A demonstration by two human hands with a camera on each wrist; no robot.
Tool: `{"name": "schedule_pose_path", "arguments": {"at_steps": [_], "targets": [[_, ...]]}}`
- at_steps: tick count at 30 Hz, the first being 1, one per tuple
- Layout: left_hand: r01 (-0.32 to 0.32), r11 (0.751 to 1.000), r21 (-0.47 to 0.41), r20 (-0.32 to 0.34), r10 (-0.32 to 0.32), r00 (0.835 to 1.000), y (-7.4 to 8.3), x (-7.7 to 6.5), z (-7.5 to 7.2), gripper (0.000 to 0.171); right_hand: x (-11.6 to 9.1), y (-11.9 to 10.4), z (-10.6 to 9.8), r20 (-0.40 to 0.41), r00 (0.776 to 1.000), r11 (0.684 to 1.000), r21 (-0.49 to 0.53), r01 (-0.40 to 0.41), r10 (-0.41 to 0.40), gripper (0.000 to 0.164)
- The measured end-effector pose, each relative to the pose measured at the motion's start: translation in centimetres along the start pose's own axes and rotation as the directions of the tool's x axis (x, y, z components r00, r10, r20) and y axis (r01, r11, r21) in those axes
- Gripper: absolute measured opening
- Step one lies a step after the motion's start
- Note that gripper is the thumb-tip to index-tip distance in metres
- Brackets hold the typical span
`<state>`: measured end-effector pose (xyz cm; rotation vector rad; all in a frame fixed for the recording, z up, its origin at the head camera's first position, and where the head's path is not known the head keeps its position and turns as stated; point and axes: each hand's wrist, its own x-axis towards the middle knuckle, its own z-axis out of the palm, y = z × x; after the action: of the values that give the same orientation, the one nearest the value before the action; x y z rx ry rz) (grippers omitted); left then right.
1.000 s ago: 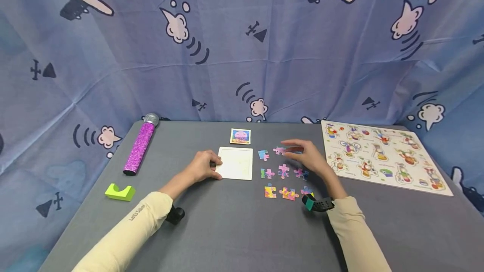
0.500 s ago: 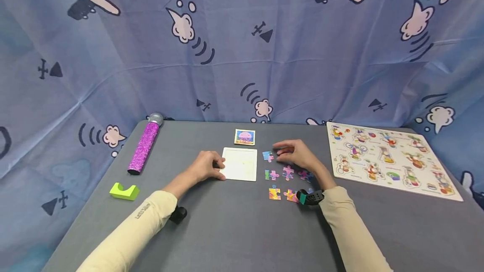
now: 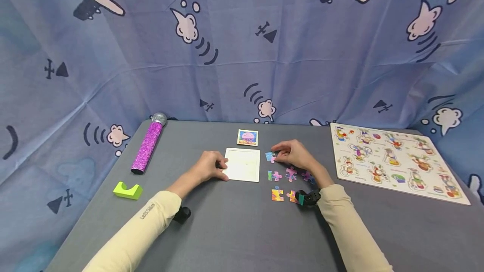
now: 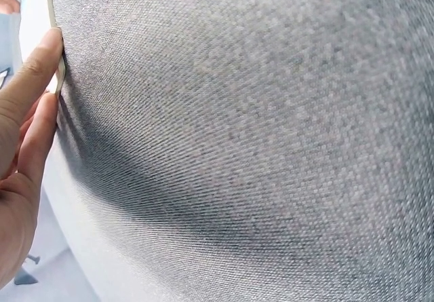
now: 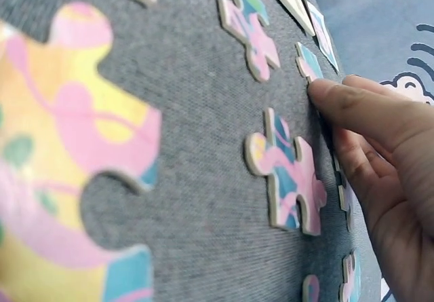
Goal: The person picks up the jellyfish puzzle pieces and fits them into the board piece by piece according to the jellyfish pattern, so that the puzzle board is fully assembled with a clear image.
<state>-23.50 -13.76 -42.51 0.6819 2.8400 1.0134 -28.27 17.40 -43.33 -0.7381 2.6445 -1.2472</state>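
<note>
My left hand (image 3: 206, 166) holds the left edge of a white puzzle tray (image 3: 243, 165), with thumb and fingers near its lower left corner. In the left wrist view, two fingertips (image 4: 51, 41) meet the tray's rim. To the right of the tray, my right hand (image 3: 296, 154) pinches a blue and pink jigsaw piece (image 3: 269, 155) at its right side. Other pieces lie below that hand in loose rows, among them a pink one (image 3: 290, 174) and a yellow one (image 3: 277, 195). The hand and wrist camera cover some of them.
Behind the tray lies a small jellyfish picture (image 3: 247, 137). A large picture board (image 3: 397, 163) is at the right. On the left are a glittery purple microphone (image 3: 148, 146) and a lime green notched block (image 3: 127, 191). A patterned curtain (image 3: 227, 53) hangs behind the table.
My right hand has moved left from the pieces at the right of the back row to the blue and pink one. My left hand stays at the tray; the head view has shifted slightly.
</note>
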Motion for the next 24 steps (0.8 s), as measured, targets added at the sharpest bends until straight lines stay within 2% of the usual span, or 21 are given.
{"name": "schedule_pose_path", "arguments": {"at_steps": [7,16,22,24], "targets": [[-0.016,1.0,0.006,0.006,0.016,1.0,0.19,0.07,0.14,0.029,-0.27,-0.08,-0.11,-0.019,1.0,1.0,0.008,-0.004,0.004,0.028],[-0.028,1.0,0.008,-0.003,0.028,1.0,-0.01,0.1,0.29,0.029,-0.58,0.14,-0.26,-0.037,0.999,0.995,0.096,0.008,-0.005,0.03],[-0.03,1.0,-0.004,-0.015,0.03,0.999,-0.11,0.05,0.2,0.029,-0.71,-0.04,-0.31,-0.007,0.999,0.987,0.156,-0.041,0.043,0.032],[-0.035,0.999,-0.001,-0.017,0.035,0.999,-0.05,0.05,0.22,0.029,-0.75,0.05,-0.3,0.004,0.998,0.976,0.207,-0.067,0.067,0.033]]}}
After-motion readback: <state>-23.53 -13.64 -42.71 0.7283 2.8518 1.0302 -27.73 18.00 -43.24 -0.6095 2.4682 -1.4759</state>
